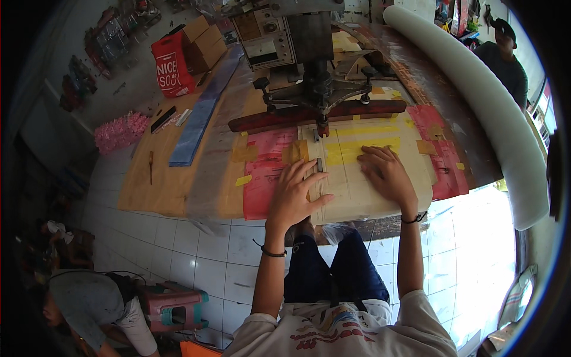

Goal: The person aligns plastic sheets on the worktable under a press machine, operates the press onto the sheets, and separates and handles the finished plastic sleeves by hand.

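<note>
Nearest, the person is standing in a pale printed shirt (pixel 333 327) and dark shorts (pixel 360 268), with both forearms reaching forward over the edge of a brown surface (pixel 178 193). The left hand (pixel 297 193) is lying open, fingers spreading and thumb pointing right, along the left side of a pale sheet (pixel 363 196), its fingertips resting near a small metal piece (pixel 319 165); it is gripping nothing. The right hand (pixel 386 175) is also lying open, palm down, its fingers touching a yellow band (pixel 345 153) across that sheet. The pale sheet is sitting on the near part of the surface, below the machine, with one red sheet (pixel 259 184) showing along its left side and another red sheet (pixel 447 169) along its right. Just beyond the hands, a dark red bar (pixel 372 109) is hanging crosswise under a machine (pixel 262 35). To the left, a brush-like tool (pixel 151 168), a long blue strip (pixel 193 134) and a dark phone-shaped object (pixel 163 119) are lying on the surface. Farther back, a red bag (pixel 172 68) is leaning by a cardboard box (pixel 205 50), while a long white roll (pixel 517 154) is curving along the right, with a capped person (pixel 504 68) appearing behind it.
</note>
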Demonstrator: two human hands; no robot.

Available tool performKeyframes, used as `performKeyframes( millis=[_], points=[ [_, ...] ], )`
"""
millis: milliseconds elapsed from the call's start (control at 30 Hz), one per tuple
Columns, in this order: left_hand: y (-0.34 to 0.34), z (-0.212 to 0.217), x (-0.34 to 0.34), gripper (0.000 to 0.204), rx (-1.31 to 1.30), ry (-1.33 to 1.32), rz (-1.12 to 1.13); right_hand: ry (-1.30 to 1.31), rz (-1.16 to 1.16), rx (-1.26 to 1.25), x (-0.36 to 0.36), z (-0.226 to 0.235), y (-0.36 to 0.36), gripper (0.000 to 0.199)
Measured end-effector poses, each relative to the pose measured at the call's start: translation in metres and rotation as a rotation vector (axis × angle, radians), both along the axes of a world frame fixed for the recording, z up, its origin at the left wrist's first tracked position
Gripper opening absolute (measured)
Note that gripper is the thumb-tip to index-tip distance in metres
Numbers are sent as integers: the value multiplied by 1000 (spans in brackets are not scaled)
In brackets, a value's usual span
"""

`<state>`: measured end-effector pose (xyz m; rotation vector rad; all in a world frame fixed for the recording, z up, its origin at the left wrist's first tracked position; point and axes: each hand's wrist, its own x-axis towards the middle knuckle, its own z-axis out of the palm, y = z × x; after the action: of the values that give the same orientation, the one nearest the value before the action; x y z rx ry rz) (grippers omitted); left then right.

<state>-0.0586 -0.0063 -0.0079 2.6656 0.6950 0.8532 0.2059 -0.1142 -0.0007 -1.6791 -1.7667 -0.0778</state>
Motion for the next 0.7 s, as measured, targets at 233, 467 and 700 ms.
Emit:
performKeyframes(
  millis=[233,467,700],
  points=[
    [2,0,-1,52,-2,4,3,23,-2,-15,-2,3,2,24],
    [1,2,2,51,0,6,9,23,1,6,0,4,1,24],
    [-2,-1,0,51,-14,10,-2,19,13,22,-1,0,-2,23]
  ],
)
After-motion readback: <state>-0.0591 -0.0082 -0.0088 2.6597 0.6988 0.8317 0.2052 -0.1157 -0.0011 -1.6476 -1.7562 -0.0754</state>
